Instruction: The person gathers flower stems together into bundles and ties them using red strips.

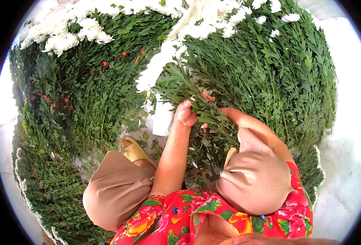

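Observation:
A bunch of white chrysanthemums with leafy green stems [180, 79] lies across both my hands at the centre, its white heads [157, 69] pointing up and to the left. My left hand [186, 111] is at the near side of the stems, its fingers curled against them. From the right, my right hand [207, 95] reaches around the same stems; leaves cover most of it, and some fingertips show. The stem ends slant down toward my right knee.
Piled chrysanthemums with red ties [105, 63] fill the left side. Another large pile [269, 70] stands at the right. Pale cloth or paper [163, 118] and loose leaves lie between them, near my yellow sandal [136, 151]. More stems lie behind my left knee.

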A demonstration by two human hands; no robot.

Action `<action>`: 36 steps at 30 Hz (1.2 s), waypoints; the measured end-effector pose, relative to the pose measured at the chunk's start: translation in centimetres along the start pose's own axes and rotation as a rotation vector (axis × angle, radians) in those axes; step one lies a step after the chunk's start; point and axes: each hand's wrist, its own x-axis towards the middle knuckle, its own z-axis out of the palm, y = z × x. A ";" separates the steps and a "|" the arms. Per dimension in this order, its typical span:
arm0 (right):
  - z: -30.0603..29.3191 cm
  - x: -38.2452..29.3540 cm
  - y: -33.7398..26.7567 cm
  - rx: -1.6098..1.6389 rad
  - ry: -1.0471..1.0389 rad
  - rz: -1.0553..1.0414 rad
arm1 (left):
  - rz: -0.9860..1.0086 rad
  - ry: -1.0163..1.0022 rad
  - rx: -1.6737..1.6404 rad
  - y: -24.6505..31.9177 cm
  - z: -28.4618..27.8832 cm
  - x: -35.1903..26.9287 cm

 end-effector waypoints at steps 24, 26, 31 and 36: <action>12.0 -22.5 -17.4 -1.019 1.177 -0.359 | -0.065 0.274 -0.086 -0.5 4.3 4.1; 9.5 -18.4 -10.9 -0.913 1.005 -0.436 | -0.039 0.329 -0.023 -0.2 5.7 3.7; 7.5 -13.2 -3.3 -0.887 1.026 -0.532 | -0.027 0.351 0.073 -0.7 6.7 4.1; 6.2 -12.7 -1.3 -0.954 1.056 -0.565 | -0.032 0.351 0.086 -0.6 7.3 4.4</action>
